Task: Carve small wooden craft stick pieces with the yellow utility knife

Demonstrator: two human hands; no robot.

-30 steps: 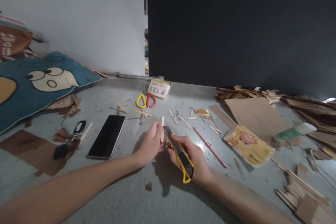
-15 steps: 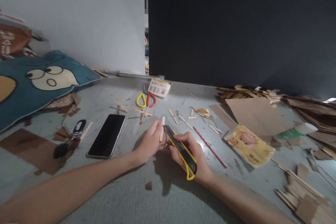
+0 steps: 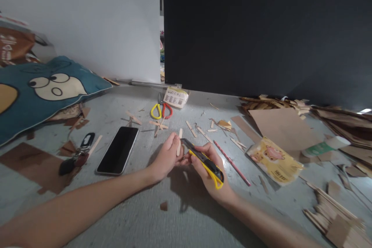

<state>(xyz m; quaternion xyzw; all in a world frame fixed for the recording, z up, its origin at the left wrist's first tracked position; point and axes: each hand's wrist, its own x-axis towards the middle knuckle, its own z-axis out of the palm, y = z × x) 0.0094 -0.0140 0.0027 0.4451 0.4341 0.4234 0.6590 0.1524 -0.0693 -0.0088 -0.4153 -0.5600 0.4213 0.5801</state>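
Note:
Between the thumb and fingers of my left hand [image 3: 167,157] a pale wooden craft stick [image 3: 180,135] stands nearly upright. My right hand [image 3: 213,172] is wrapped round a yellow and black utility knife [image 3: 207,161]. The knife's dark blade points up and left, its tip at or very near the stick's right edge; I cannot tell whether it touches. Both hands are close together above the grey table [image 3: 128,209]. Just beyond them lie a small star of crossed sticks [image 3: 159,125] and several loose sticks [image 3: 191,129].
A phone [image 3: 118,150] and keys [image 3: 76,161] lie on the left, near a blue cushion [image 3: 61,89]. Scissors [image 3: 161,110] and a white packet [image 3: 176,97] sit at the back. On the right are a red pencil [image 3: 231,162], a yellow packet [image 3: 276,161], a glue bottle [image 3: 325,146] and cardboard [image 3: 286,126].
The knife's handle has swung up and to the right with my right hand, so the knife lies at a flatter angle. My left hand and the craft stick have hardly moved.

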